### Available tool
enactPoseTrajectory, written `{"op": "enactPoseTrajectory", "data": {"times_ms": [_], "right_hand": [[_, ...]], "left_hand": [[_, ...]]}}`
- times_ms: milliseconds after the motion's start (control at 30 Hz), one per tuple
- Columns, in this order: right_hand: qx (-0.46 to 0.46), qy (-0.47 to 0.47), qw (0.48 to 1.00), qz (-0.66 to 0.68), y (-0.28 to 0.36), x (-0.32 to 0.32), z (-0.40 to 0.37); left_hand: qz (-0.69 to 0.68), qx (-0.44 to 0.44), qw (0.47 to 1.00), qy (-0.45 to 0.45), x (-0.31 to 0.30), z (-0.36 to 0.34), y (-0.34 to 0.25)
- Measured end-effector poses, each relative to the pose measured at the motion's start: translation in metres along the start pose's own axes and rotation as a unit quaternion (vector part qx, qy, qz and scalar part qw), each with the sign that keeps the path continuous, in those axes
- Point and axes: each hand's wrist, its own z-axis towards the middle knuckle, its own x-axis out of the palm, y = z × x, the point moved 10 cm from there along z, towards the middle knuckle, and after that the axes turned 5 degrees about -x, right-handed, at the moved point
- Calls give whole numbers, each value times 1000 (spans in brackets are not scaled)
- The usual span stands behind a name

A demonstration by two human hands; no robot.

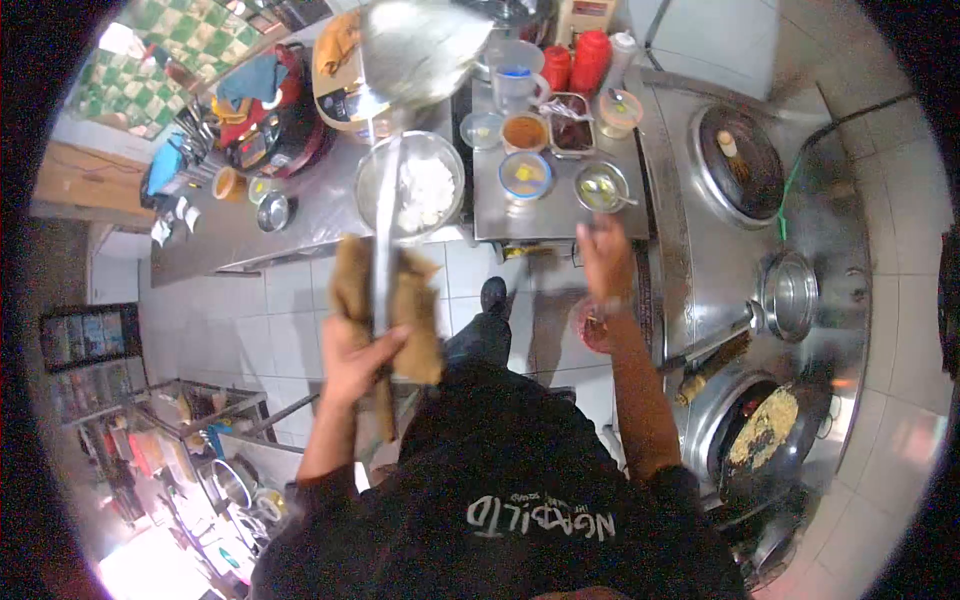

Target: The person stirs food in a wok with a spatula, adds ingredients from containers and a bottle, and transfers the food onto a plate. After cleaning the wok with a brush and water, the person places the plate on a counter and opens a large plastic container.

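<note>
My left hand is closed round the long handle of a metal wok spatula, held upright with its broad, motion-blurred head toward the back. A folded brown cloth is in the same hand. Beneath the spatula, a large bowl of white food stands on the steel counter. My right hand, somewhat blurred, is just in front of a small metal bowl with a spoon in it. Its fingers look apart, and I see nothing between them.
Lidded tubs, a tub of orange-brown powder, a measuring jug and red squeeze bottles crowd the side counter. On the right, a wok holds yellowish food, near a metal basin and another wok. A rice cooker stands back left.
</note>
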Motion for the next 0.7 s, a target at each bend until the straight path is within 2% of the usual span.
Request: {"op": "enactPoseTrajectory", "data": {"times_ms": [33,67,133,167,233,267,333,400,467,500,567,633,700], "right_hand": [[-66,-70,995,3,-12,13,42],[-133,-141,981,4,-23,27,75],[-59,-116,991,6,-6,40,117],[-55,-113,992,2,-6,47,136],[-93,-98,978,-160,-7,70,168],[-90,-94,978,-162,-16,78,183],[-74,-116,990,11,-46,87,203],[-83,-131,988,-4,-41,86,204],[-77,-135,988,20,2,64,179],[-76,-134,988,20,-4,69,178],[-73,-139,975,156,-26,82,176],[-44,-137,976,163,-30,79,170],[-18,-137,975,173,-38,80,173]], "left_hand": [[-82,-19,996,-11,-22,3,-4],[-32,-97,995,-12,-43,5,17],[-69,-115,991,-18,-59,13,23],[-70,-120,990,-17,-62,17,30],[-146,-216,965,3,-60,21,70],[-147,-221,964,4,-59,26,77],[-206,-240,948,-40,-52,32,87],[-230,-261,936,-51,-46,39,85],[-214,-289,933,2,-38,43,96],[-188,-316,930,11,-39,43,104],[-205,-317,926,20,-37,48,109],[-221,-317,922,29,-31,52,106],[-243,-280,928,36,-24,64,91]]}}
